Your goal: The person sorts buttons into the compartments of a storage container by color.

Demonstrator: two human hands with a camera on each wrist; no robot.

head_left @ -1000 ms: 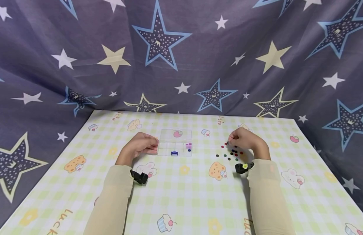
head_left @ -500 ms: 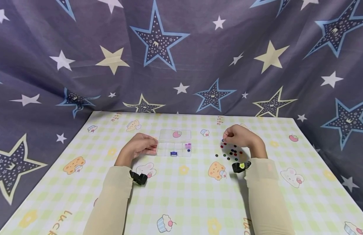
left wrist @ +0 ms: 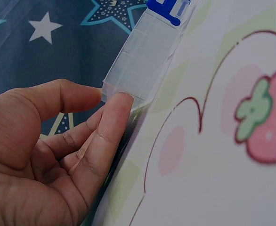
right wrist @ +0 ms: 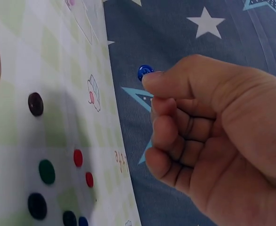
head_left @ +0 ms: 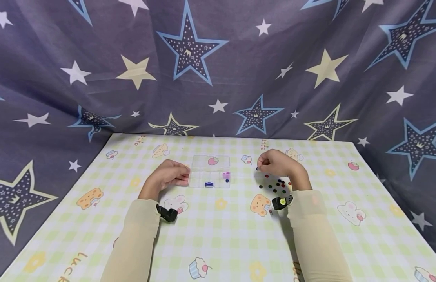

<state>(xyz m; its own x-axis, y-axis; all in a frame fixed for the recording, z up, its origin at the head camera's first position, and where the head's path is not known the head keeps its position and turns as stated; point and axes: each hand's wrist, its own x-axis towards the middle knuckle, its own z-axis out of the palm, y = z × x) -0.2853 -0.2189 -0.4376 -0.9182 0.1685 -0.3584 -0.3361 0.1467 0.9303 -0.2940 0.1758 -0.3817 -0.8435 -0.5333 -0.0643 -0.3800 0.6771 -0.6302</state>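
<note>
A clear plastic compartment box [head_left: 200, 176] lies on the table with its lid [head_left: 204, 161] folded back. My left hand [head_left: 170, 173] pinches its left end between thumb and fingers; the left wrist view shows the thumb and fingertip at the corner. A blue latch [head_left: 209, 185] is on the box's front side. In the right-hand compartments are pink-purple pieces [head_left: 226, 174] and a dark blue button [head_left: 227, 180]. Raised over the table, my right hand [head_left: 279, 163] pinches a blue button [right wrist: 144, 71] at its thumb tip, other fingers curled.
Several loose buttons in red, green, blue and dark colours lie below the right hand, among them a green button [right wrist: 47, 172] and a dark brown button [right wrist: 36, 104]. The checked tablecloth [head_left: 225, 231] reaches back to a star-patterned curtain [head_left: 239, 90].
My right hand has lifted from the scattered buttons with the blue button and moved left toward the box. My left hand keeps its hold on the box's end.
</note>
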